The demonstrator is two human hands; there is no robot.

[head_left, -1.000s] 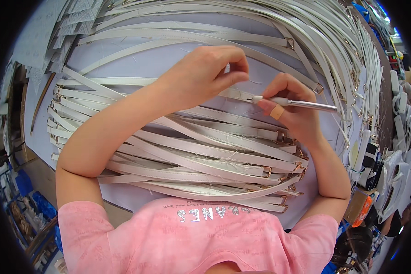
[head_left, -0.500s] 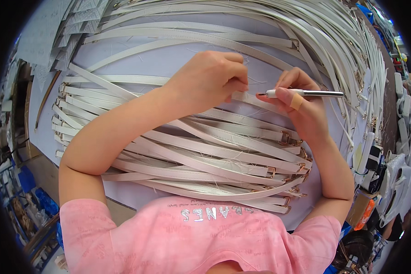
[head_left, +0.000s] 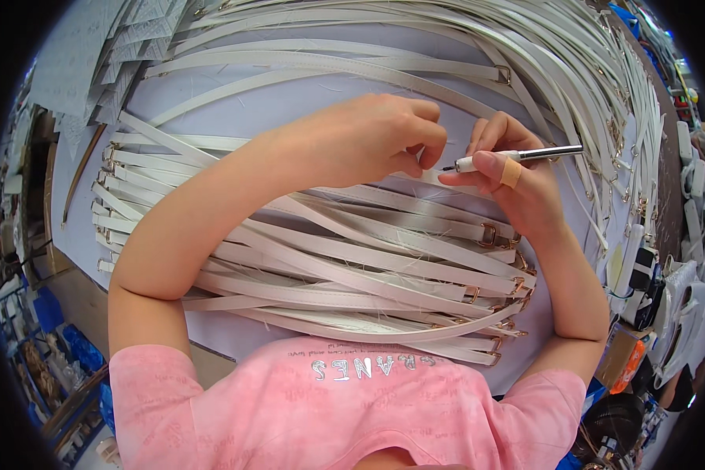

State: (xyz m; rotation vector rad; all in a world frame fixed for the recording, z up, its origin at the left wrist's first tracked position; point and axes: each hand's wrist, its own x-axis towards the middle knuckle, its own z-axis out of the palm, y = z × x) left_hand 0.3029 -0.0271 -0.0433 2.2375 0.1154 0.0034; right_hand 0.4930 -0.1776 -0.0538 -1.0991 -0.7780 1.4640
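Fingers (head_left: 419, 153) of the left hand (head_left: 360, 141) are curled in and pinched together on a white strap (head_left: 384, 235) at the middle of the tabletop (head_left: 290, 102), while the right hand (head_left: 517, 188), with a tan bandage round one finger, grips a slim pen-like tool (head_left: 517, 157), white at the front and metal at the back, its dark tip just beside the left fingertips. The straps are long, narrow and off-white, with frayed threads along their edges and gold-coloured buckles (head_left: 489, 235) at their right ends; they lie fanned in a thick pile across the pale lilac tabletop, under both forearms. Grey patterned sheets (head_left: 78, 55) lie at the upper left, and cluttered goods crowd the right edge.
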